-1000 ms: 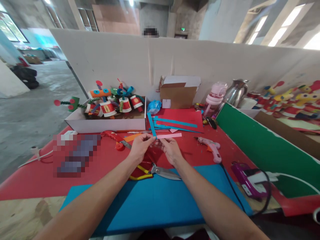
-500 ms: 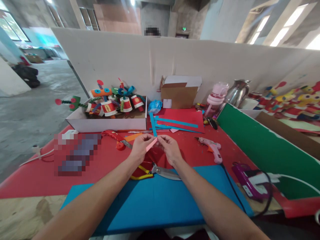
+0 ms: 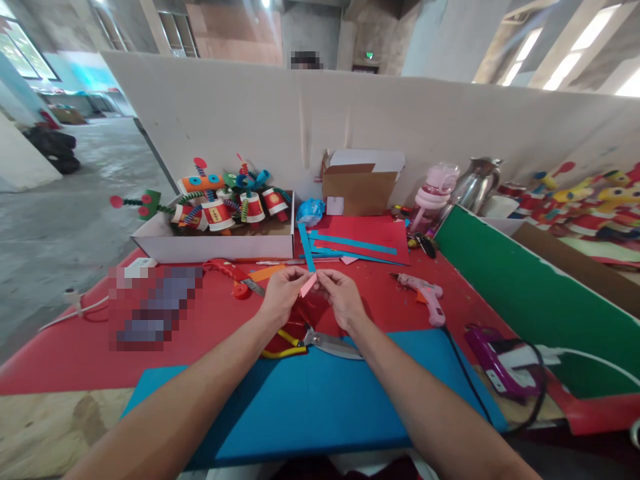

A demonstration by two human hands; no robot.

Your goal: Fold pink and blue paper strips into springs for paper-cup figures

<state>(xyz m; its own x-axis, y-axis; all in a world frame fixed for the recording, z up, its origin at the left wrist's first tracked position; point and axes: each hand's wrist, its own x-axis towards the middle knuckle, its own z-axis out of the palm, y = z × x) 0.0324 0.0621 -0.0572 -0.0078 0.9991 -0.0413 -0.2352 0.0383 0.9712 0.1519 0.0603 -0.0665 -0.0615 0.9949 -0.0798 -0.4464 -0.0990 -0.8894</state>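
Note:
My left hand and my right hand meet above the middle of the table, fingertips pinched together. Between them are two paper strips that cross at one end. The blue paper strip points away from me, while the pink paper strip slants down toward my left palm. Both hands are closed on the crossing point, which the fingertips partly hide. Just below my hands lie large shears with yellow handles. Left of my left hand is an orange-red cutter with its blade showing.
A pink glue gun lies at right, its black cord running to a purple power strip. Behind are more blue strips on red card and a white box of paper-cup figures. A green panel borders the right side.
The pink strip has swung a little and now looks shorter and wider beside my left fingers. Both hands stay in nearly the same place.

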